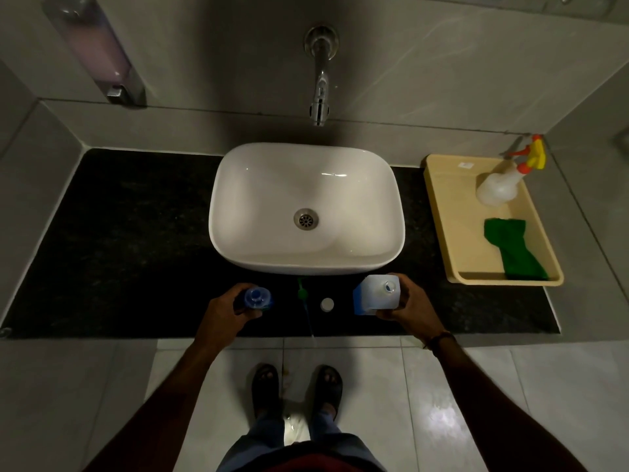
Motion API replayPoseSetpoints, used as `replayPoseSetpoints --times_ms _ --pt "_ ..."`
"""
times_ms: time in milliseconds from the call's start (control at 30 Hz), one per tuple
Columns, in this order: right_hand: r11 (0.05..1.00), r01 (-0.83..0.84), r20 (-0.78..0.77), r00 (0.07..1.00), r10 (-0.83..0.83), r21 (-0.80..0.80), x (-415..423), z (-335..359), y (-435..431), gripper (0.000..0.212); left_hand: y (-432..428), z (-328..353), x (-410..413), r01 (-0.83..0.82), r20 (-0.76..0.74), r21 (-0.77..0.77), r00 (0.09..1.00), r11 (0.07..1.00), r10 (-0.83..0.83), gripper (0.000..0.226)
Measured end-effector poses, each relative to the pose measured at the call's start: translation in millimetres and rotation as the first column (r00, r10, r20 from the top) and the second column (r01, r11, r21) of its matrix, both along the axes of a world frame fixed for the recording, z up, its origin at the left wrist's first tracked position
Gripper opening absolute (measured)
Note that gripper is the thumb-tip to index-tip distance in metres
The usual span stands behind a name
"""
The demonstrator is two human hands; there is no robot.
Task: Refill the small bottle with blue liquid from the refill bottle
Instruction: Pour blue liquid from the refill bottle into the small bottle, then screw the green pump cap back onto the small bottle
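The small bottle (256, 298), round with blue inside and an open neck, is upright above the front of the speckled black counter (136, 250). The left hand (224, 310) grips its side. The right hand (413, 306) holds the square, translucent refill bottle (376, 296), also uncapped. Between them lie a white round cap (327, 304) and a green pump with thin tube (302, 294). Behind is a glossy white basin (258, 185).

white basin (306, 185), black speckled counter (136, 240), beige tray (442, 212), green cloth (514, 248)
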State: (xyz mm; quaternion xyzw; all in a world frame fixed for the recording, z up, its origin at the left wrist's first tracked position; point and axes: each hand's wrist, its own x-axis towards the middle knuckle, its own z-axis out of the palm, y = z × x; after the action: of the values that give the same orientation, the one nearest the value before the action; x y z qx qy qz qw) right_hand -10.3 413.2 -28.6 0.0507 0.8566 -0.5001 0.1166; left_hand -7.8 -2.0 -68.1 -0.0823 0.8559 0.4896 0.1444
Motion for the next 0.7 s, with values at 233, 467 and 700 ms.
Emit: replayPoseSetpoints --times_ms 233,467,700 --pt "1.000 0.018 -0.011 1.000 -0.018 -0.012 6.3 -0.7 -3.2 0.076 0.1 2.6 1.9 0.009 -0.021 -0.005 1.000 1.000 -0.009 0.064" --pt "0.995 0.095 -0.030 0.995 -0.096 -0.017 16.6 -3.4 -9.9 0.082 1.6 6.2 2.9 -0.032 0.007 0.040 0.999 0.999 0.032 0.069" --pt "0.964 0.254 0.045 0.967 -0.251 -0.079 49.7 -10.1 -15.7 0.092 3.4 3.0 8.6 -0.059 0.049 0.063 0.997 0.996 0.055 0.073"
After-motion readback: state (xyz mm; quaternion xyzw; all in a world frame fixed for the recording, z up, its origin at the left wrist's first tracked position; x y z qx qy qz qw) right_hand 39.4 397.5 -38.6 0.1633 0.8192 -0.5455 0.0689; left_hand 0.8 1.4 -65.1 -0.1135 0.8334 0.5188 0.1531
